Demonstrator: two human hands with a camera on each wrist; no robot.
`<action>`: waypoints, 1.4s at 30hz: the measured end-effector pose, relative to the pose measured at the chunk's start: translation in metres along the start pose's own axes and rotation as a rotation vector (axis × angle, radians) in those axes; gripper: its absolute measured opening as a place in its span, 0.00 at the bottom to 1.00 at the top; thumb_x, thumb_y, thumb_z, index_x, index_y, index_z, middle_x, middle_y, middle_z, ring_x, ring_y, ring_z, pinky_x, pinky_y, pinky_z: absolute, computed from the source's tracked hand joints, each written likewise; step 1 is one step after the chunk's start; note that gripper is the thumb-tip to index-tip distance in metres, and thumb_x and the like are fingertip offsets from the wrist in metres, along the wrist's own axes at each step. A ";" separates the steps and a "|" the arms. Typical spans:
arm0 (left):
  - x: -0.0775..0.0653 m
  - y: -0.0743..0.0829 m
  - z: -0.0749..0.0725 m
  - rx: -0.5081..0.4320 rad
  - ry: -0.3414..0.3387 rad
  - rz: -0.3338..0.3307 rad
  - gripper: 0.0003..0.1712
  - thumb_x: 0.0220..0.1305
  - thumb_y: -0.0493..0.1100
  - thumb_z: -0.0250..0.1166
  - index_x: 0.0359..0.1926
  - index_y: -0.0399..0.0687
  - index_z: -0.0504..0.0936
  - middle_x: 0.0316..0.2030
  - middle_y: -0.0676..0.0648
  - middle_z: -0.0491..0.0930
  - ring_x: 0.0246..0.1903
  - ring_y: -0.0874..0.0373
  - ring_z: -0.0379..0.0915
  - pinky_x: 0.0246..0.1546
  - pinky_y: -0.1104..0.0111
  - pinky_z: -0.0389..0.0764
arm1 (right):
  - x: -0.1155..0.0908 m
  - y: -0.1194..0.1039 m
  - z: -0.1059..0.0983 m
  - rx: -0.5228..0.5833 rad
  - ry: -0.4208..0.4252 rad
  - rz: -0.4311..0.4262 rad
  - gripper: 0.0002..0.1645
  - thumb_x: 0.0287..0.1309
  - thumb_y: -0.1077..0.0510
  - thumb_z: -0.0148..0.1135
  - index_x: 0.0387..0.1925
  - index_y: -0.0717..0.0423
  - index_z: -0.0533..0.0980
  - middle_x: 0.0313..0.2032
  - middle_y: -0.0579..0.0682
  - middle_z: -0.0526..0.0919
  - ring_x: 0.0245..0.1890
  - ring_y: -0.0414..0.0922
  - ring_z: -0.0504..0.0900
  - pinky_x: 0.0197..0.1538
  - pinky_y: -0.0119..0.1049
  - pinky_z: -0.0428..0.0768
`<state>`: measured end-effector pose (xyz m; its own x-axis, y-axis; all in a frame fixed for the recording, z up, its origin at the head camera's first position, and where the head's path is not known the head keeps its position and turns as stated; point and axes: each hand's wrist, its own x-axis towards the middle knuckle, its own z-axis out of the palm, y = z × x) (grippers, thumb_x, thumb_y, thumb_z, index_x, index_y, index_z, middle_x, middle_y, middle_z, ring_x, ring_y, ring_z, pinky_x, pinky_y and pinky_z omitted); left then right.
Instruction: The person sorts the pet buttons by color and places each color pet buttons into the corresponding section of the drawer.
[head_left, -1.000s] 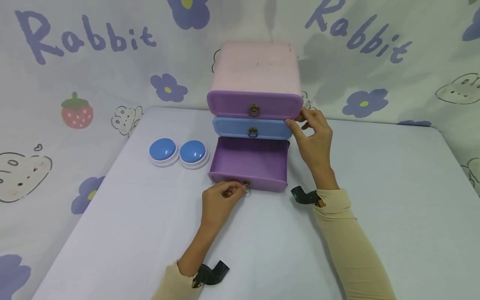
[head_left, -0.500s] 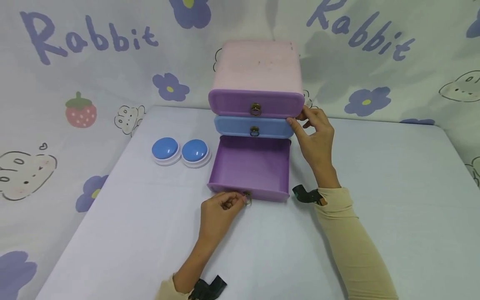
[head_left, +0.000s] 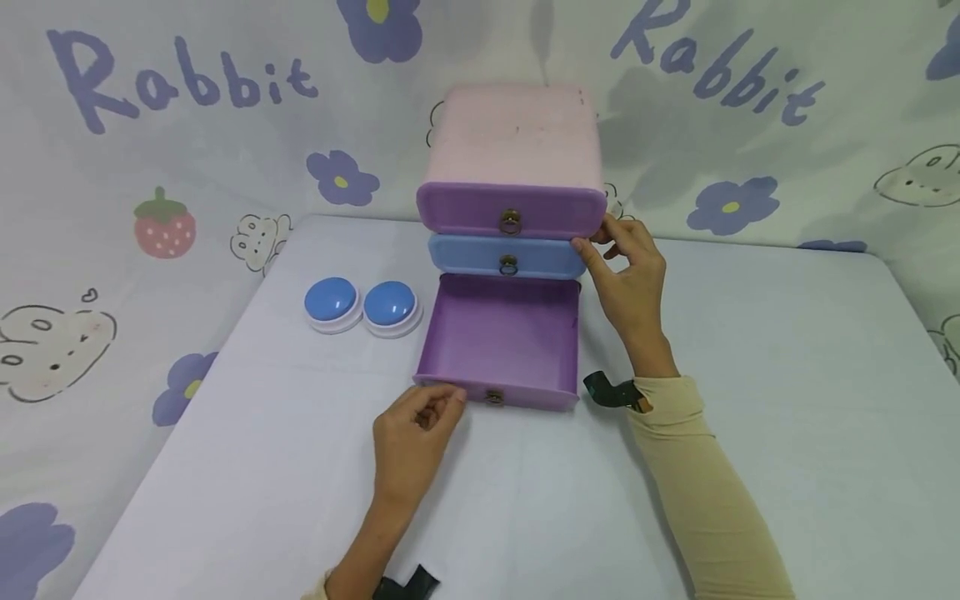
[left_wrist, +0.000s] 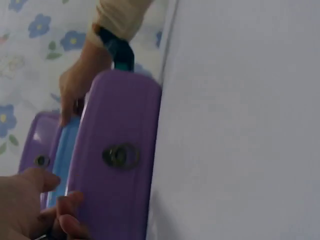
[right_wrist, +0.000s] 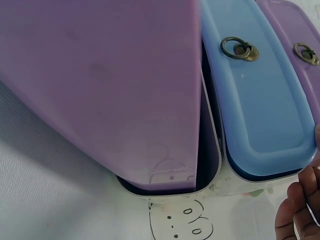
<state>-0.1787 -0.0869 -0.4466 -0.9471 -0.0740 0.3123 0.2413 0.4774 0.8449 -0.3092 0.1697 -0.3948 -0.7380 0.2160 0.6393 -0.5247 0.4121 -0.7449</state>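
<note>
A small drawer cabinet (head_left: 517, 133) with a pink top stands at the back of the table. Its top purple drawer (head_left: 457, 208) and middle blue drawer (head_left: 465, 254) are closed; the bottom purple drawer (head_left: 502, 333) is pulled far out. My left hand (head_left: 416, 446) is just in front of that drawer's left front edge, fingers loosely curled, left of its brass ring pull (left_wrist: 120, 156). My right hand (head_left: 630, 275) grips the cabinet's right side, thumb at the blue drawer's corner and fingertips beside the drawer above. In the right wrist view, the fingers (right_wrist: 295, 210) show near the blue drawer.
Two blue-topped white push buttons (head_left: 331, 304) stand side by side left of the cabinet. A printed cloth (head_left: 262, 150) with flowers and rabbits hangs behind the white table (head_left: 787, 400).
The bottom drawer has come further out toward me. My left hand has let go of its ring pull and shifted left along the drawer front. My right hand keeps its place.
</note>
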 end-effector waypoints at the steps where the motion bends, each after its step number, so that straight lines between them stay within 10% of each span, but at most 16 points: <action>1: 0.004 0.000 -0.007 -0.004 0.043 0.025 0.07 0.56 0.47 0.66 0.32 0.50 0.85 0.23 0.55 0.75 0.22 0.62 0.70 0.21 0.76 0.71 | 0.000 0.005 0.001 -0.002 0.000 0.005 0.23 0.46 0.65 0.69 0.48 0.63 0.78 0.34 0.59 0.76 0.39 0.48 0.73 0.39 0.38 0.70; 8: 0.043 -0.031 -0.048 0.068 0.237 0.098 0.16 0.48 0.44 0.72 0.42 0.50 0.84 0.24 0.49 0.72 0.25 0.57 0.64 0.26 0.74 0.65 | -0.002 0.014 0.002 0.003 0.010 0.013 0.24 0.46 0.63 0.69 0.49 0.60 0.78 0.35 0.57 0.77 0.39 0.45 0.73 0.39 0.36 0.70; 16: 0.081 -0.075 -0.076 0.305 0.364 -0.139 0.38 0.45 0.54 0.72 0.58 0.46 0.72 0.38 0.44 0.64 0.37 0.54 0.56 0.34 0.67 0.56 | -0.003 0.010 0.002 -0.010 0.010 0.037 0.22 0.47 0.61 0.69 0.48 0.57 0.79 0.35 0.55 0.76 0.39 0.45 0.73 0.40 0.34 0.70; 27: 0.113 -0.108 -0.084 0.382 0.300 -0.304 0.45 0.46 0.60 0.69 0.62 0.46 0.66 0.44 0.42 0.60 0.47 0.54 0.51 0.44 0.59 0.58 | -0.005 0.020 0.006 0.008 0.010 0.032 0.23 0.47 0.56 0.70 0.48 0.50 0.79 0.35 0.51 0.77 0.39 0.41 0.73 0.40 0.35 0.71; 42: 0.127 -0.111 -0.086 0.506 0.266 -0.254 0.48 0.39 0.65 0.70 0.56 0.37 0.71 0.45 0.37 0.62 0.50 0.46 0.54 0.48 0.53 0.59 | -0.005 0.026 0.003 -0.029 -0.011 0.039 0.23 0.49 0.54 0.69 0.49 0.49 0.78 0.36 0.49 0.76 0.40 0.40 0.73 0.41 0.34 0.71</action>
<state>-0.3080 -0.2244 -0.4635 -0.8610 -0.4240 0.2811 -0.1762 0.7669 0.6170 -0.3207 0.1763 -0.4176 -0.7623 0.2228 0.6077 -0.4831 0.4290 -0.7633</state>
